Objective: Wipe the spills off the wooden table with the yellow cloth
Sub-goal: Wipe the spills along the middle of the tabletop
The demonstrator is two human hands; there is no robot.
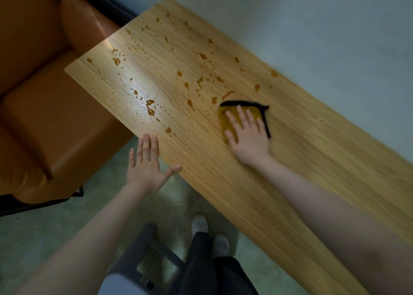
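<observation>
No legible text, label, brand, number or sign is presented in the head view.

- I am counting one wooden table [290,160].
- I am seeing one yellow cloth [225,125].
- I am counting two hands: left hand [145,169], right hand [248,136].
- I am seeing many spills [150,107].
- I am seeing two shoes [200,224].
</observation>
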